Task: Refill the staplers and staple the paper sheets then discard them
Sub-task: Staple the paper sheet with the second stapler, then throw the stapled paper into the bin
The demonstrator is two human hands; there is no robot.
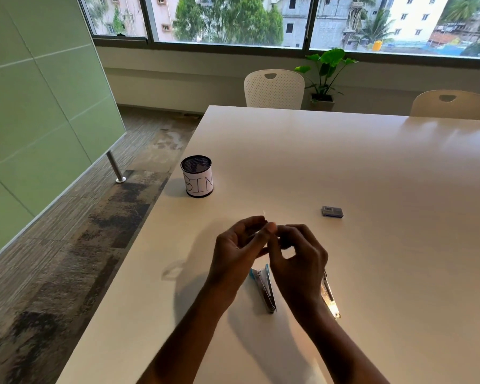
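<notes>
Two hands, left hand (237, 245) and right hand (297, 256), are pinched together on something tiny, unidentifiable. Two staplers (265, 289) lie just beneath; bin (197, 176) beyond left. Likely refilling; loading comes next.

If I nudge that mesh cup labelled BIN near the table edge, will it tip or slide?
The BIN cup looks light: thin mesh, seemingly little inside. Squat and wide-based, it would probably slide on the glossy table rather than tip. It stands near the left edge, so push it inward.

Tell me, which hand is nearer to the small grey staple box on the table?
The right hand. It is below-left of the staple box, apart from it. The left hand is farther left, beyond the right hand.
</notes>
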